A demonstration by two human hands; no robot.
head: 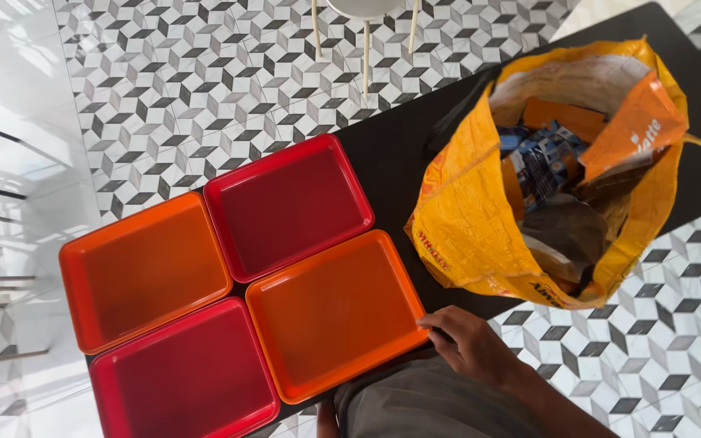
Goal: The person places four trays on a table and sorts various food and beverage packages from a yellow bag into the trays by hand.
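Orange tray (334, 312) sits at the bench (391, 146) near edge, 1 of 4 trays, touching both red trays. Looks rigid, light, slick plastic; best taken by the raised rim. Right hand (468, 345) rests fingers on its corner, loosely curled, gripping nothing. Left hand barely visible, grip unclear. Yellow bag (480, 219) beside.

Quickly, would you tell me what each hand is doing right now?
Left hand: barely visible at the table edge; state cannot be told.
Right hand: open, holding nothing, fingers resting by the near orange tray.
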